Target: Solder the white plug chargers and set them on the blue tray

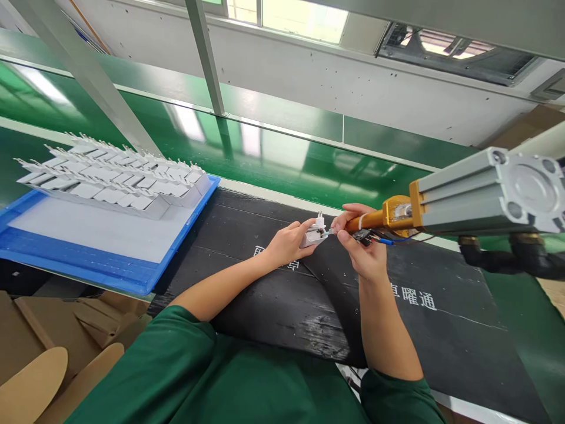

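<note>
Left hand [288,245] pinches white housing [311,238], long axis toward right hand [367,254]. Right hand, just right of housing, pinches pale piece [331,231].

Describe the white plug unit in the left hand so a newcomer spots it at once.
Find the black mat in front of the person. Over it, the left hand holds a small white plug unit, pins up. Similar white units stand in rows on the blue tray at left; this one alone is in hand.
</note>
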`<action>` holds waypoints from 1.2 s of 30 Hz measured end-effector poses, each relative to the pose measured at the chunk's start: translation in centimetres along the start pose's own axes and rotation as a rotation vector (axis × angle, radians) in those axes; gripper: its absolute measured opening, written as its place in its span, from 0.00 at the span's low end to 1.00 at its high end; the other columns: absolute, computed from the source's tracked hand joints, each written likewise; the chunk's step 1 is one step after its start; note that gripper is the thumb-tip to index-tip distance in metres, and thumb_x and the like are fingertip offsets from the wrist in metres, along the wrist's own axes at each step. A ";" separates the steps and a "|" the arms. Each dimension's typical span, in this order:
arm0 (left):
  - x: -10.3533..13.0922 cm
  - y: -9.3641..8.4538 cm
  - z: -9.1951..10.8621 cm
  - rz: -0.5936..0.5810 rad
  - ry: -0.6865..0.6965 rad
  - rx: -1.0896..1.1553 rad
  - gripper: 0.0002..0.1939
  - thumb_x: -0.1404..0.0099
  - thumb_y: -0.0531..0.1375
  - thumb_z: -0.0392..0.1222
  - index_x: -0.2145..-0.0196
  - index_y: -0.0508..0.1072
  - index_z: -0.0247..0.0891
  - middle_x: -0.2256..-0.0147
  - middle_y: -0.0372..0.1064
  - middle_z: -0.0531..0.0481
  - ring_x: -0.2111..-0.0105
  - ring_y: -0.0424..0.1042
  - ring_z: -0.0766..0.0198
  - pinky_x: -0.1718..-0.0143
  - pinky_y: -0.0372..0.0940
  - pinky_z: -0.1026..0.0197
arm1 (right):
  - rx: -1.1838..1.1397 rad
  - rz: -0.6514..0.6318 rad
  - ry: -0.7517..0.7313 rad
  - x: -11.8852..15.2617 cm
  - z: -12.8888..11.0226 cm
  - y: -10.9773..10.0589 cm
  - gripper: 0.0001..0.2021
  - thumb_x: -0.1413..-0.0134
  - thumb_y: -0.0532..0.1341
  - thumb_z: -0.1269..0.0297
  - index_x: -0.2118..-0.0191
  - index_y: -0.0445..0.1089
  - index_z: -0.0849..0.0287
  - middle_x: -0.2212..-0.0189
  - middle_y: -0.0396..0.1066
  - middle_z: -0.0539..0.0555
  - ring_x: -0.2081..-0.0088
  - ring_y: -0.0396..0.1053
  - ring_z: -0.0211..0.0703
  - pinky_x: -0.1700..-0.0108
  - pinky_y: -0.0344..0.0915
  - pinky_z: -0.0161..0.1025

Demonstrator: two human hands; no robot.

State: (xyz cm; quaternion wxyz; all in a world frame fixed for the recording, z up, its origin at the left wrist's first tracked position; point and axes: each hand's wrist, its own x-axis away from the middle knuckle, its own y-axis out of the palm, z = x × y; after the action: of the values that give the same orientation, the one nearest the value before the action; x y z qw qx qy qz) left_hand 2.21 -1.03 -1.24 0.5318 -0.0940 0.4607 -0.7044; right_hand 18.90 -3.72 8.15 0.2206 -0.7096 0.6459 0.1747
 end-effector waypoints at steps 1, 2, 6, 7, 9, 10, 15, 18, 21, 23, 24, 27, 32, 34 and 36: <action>0.0 0.0 0.0 -0.005 0.004 -0.002 0.33 0.37 0.62 0.48 0.37 0.59 0.41 0.62 0.71 0.48 0.59 0.72 0.57 0.58 0.68 0.60 | 0.002 -0.002 -0.002 0.0 0.0 0.0 0.17 0.45 0.64 0.59 0.49 0.66 0.46 0.70 0.64 0.49 0.67 0.64 0.43 0.63 0.67 0.45; 0.0 -0.1 0.1 -0.008 0.006 -0.006 0.33 0.38 0.62 0.48 0.37 0.59 0.39 0.62 0.72 0.48 0.60 0.72 0.56 0.58 0.69 0.59 | 0.005 -0.008 -0.008 0.0 0.0 0.0 0.18 0.46 0.64 0.59 0.49 0.66 0.46 0.70 0.64 0.49 0.67 0.64 0.43 0.63 0.67 0.45; 0.0 -0.1 0.1 -0.001 -0.004 -0.015 0.33 0.38 0.62 0.48 0.38 0.60 0.38 0.61 0.72 0.46 0.59 0.72 0.55 0.58 0.69 0.59 | -0.015 -0.050 -0.037 0.0 -0.2 -0.2 0.22 0.47 0.66 0.61 0.47 0.65 0.46 0.68 0.64 0.50 0.65 0.63 0.43 0.63 0.66 0.44; 0.0 0.0 0.2 0.003 -0.015 -0.019 0.33 0.38 0.63 0.48 0.38 0.60 0.39 0.61 0.72 0.47 0.59 0.72 0.55 0.58 0.68 0.59 | -0.027 -0.060 -0.037 0.0 -0.3 -0.2 0.22 0.48 0.66 0.61 0.46 0.65 0.46 0.68 0.64 0.50 0.65 0.63 0.43 0.62 0.66 0.44; -0.1 0.1 0.2 0.002 -0.049 -0.038 0.34 0.39 0.63 0.49 0.37 0.60 0.41 0.62 0.72 0.48 0.59 0.72 0.55 0.58 0.68 0.59 | -0.047 -0.072 -0.029 0.1 -0.4 -0.2 0.23 0.48 0.66 0.60 0.46 0.65 0.45 0.68 0.64 0.50 0.64 0.63 0.43 0.62 0.67 0.44; -0.1 0.1 0.2 -0.009 -0.071 -0.050 0.35 0.39 0.64 0.50 0.37 0.60 0.43 0.62 0.72 0.48 0.59 0.73 0.55 0.58 0.68 0.59 | -0.050 -0.075 -0.023 0.1 -0.5 -0.2 0.23 0.48 0.67 0.60 0.46 0.65 0.45 0.68 0.64 0.50 0.64 0.63 0.43 0.61 0.67 0.44; -0.3 0.7 0.5 -0.107 -0.184 -0.031 0.39 0.40 0.64 0.54 0.35 0.57 0.45 0.61 0.74 0.48 0.58 0.73 0.54 0.59 0.68 0.59 | -0.072 -0.063 -0.011 0.5 -0.6 0.4 0.23 0.50 0.67 0.60 0.47 0.66 0.46 0.68 0.64 0.50 0.64 0.64 0.44 0.56 0.68 0.48; -0.4 1.1 0.9 -0.141 -0.217 0.042 0.39 0.41 0.64 0.55 0.36 0.59 0.43 0.63 0.74 0.49 0.63 0.75 0.54 0.61 0.68 0.58 | -0.076 -0.055 0.001 0.9 -0.7 0.7 0.23 0.50 0.67 0.59 0.47 0.66 0.46 0.68 0.64 0.51 0.63 0.65 0.45 0.56 0.68 0.49; -0.3 1.3 1.2 -0.166 -0.244 0.144 0.37 0.40 0.64 0.53 0.36 0.60 0.46 0.70 0.73 0.55 0.67 0.76 0.57 0.64 0.67 0.62 | -0.062 -0.058 -0.002 1.1 -0.8 0.9 0.24 0.51 0.68 0.59 0.47 0.65 0.47 0.68 0.65 0.51 0.63 0.66 0.46 0.56 0.69 0.50; -0.2 1.4 1.4 -0.160 -0.251 0.225 0.36 0.41 0.64 0.51 0.36 0.60 0.47 0.72 0.73 0.57 0.69 0.76 0.60 0.64 0.66 0.64 | -0.073 -0.068 -0.020 1.1 -0.7 0.9 0.25 0.51 0.68 0.60 0.46 0.65 0.47 0.68 0.65 0.50 0.63 0.66 0.46 0.56 0.70 0.50; -0.2 1.4 1.5 -0.149 -0.249 0.263 0.36 0.41 0.64 0.51 0.36 0.60 0.47 0.72 0.73 0.57 0.70 0.76 0.61 0.63 0.66 0.65 | -0.085 -0.072 -0.027 1.1 -0.7 1.0 0.25 0.51 0.68 0.61 0.46 0.65 0.48 0.68 0.65 0.50 0.64 0.66 0.45 0.56 0.70 0.50; -0.1 1.4 1.6 -0.102 -0.232 0.346 0.37 0.41 0.65 0.49 0.36 0.61 0.46 0.72 0.74 0.57 0.71 0.75 0.64 0.63 0.67 0.65 | -0.117 -0.070 -0.037 1.0 -0.6 1.1 0.24 0.51 0.68 0.61 0.47 0.66 0.48 0.68 0.66 0.50 0.64 0.67 0.45 0.56 0.70 0.50; 0.1 1.6 1.6 -0.071 -0.236 0.408 0.38 0.42 0.66 0.48 0.36 0.61 0.46 0.69 0.75 0.56 0.72 0.74 0.66 0.64 0.68 0.66 | -0.155 -0.033 -0.013 1.2 -0.4 1.4 0.20 0.48 0.67 0.59 0.49 0.68 0.48 0.70 0.66 0.49 0.65 0.67 0.45 0.56 0.71 0.51; 0.1 1.6 1.6 -0.070 -0.238 0.420 0.38 0.43 0.67 0.48 0.36 0.61 0.46 0.68 0.76 0.56 0.71 0.75 0.66 0.63 0.68 0.66 | -0.151 -0.007 0.005 1.3 -0.3 1.4 0.19 0.49 0.67 0.59 0.50 0.68 0.49 0.69 0.67 0.50 0.65 0.68 0.45 0.57 0.71 0.51; 0.1 1.7 1.6 -0.068 -0.236 0.429 0.38 0.43 0.67 0.48 0.36 0.61 0.46 0.67 0.76 0.56 0.71 0.75 0.65 0.62 0.68 0.66 | -0.133 -0.002 0.013 1.4 -0.3 1.3 0.20 0.50 0.68 0.59 0.50 0.68 0.48 0.69 0.67 0.49 0.66 0.68 0.45 0.57 0.71 0.51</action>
State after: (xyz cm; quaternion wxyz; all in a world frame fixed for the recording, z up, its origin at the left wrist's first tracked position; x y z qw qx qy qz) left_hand 4.28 -1.99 -1.64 0.5654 -0.0760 0.2318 -0.7879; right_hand 17.76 -5.18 7.58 0.1690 -0.7246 0.6334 0.2126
